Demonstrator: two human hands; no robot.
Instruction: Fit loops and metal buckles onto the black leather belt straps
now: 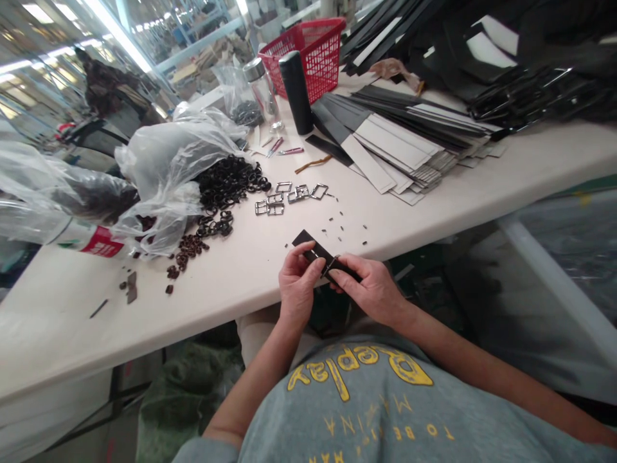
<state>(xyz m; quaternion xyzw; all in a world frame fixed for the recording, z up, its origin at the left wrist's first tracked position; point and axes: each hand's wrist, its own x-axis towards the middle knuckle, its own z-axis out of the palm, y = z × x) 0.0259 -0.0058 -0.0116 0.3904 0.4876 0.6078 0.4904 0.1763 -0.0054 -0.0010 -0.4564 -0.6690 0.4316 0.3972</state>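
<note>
At the table's front edge, my left hand (297,283) pinches a black strap (303,238) between thumb and fingers. My right hand (371,286) grips the same strap from the other side, with its thumb at a thin metal buckle (330,262) that lies across the strap between both hands. Several loose metal buckles (276,200) lie on the white table beyond my hands. Small dark metal pieces (341,228) are scattered just past the strap.
Black rings (226,183) and brown rings (186,254) are heaped at the left beside plastic bags (164,154). Farther back stand a black bottle (295,93), a clear bottle (264,96) and a red basket (322,58). Stacked strips (395,148) cover the right side.
</note>
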